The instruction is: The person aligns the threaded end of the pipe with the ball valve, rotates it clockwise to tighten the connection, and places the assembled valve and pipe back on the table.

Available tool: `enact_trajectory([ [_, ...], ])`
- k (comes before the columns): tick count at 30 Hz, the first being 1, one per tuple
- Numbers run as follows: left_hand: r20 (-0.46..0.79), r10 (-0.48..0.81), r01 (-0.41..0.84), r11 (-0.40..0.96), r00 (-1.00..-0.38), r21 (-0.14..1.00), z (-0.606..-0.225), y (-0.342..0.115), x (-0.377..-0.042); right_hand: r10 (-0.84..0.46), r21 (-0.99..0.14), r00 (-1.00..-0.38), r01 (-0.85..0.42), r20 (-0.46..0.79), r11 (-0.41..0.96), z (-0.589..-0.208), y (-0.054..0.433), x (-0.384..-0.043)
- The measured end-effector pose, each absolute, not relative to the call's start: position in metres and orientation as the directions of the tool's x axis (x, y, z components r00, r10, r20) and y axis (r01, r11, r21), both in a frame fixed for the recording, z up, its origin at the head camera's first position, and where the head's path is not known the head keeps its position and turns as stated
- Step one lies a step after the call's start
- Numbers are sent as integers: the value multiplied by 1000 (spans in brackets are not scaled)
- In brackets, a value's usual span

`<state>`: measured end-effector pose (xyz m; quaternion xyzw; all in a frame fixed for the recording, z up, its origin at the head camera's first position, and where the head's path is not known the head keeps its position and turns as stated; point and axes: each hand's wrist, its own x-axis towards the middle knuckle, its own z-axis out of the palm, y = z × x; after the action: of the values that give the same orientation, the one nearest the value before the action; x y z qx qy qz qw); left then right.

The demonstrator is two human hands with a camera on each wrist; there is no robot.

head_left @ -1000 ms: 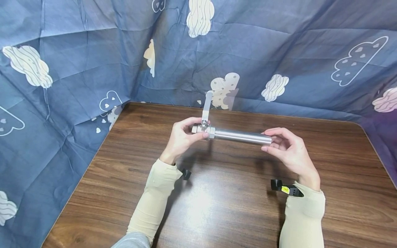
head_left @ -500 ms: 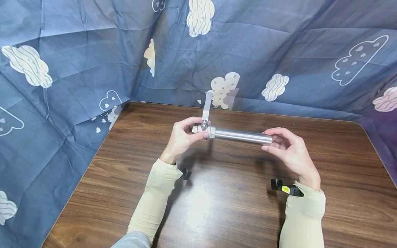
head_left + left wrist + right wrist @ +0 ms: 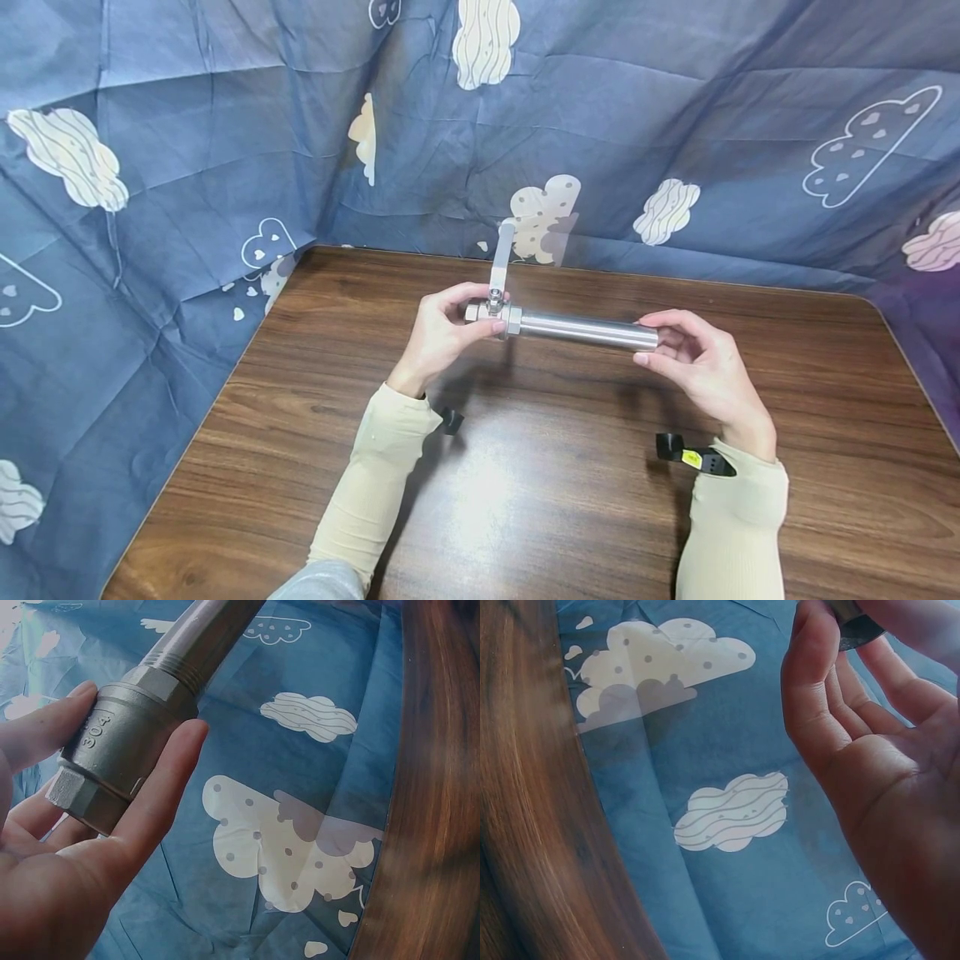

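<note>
A silver ball valve [image 3: 124, 742] with "304" cast on its body is joined to a straight metal pipe [image 3: 588, 330]. My left hand [image 3: 448, 327] grips the valve body between thumb and fingers. The flat lever handle [image 3: 502, 254] points up and away from me. At the pipe's far right end, my right hand [image 3: 701, 354] pinches it between thumb and fingers; in the right wrist view only the pipe's end [image 3: 859, 631] shows. The left wrist view shows threads [image 3: 176, 664] where the pipe enters the valve's hex end. Both hands hold the assembly above the table, nearly level.
A brown wood-grain table [image 3: 562, 517] lies beneath, its back edge against a blue cloth curtain [image 3: 420, 125] printed with clouds. Black wrist cameras, such as the right one [image 3: 670, 447], stick out from the cream sleeves [image 3: 735, 525].
</note>
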<state>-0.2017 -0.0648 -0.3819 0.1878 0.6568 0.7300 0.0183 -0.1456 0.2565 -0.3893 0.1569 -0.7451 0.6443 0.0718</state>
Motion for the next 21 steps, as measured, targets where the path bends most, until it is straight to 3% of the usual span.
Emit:
enact_trajectory([
  [6, 245, 272, 217, -131, -931, 967, -381, -65, -201, -162, -939, -935, -333, 317, 89, -389, 257, -145],
  [21, 233, 279, 198, -149, -932, 969, -381, -65, -202, -168, -929, -938, -331, 304, 169, -390, 259, -146],
])
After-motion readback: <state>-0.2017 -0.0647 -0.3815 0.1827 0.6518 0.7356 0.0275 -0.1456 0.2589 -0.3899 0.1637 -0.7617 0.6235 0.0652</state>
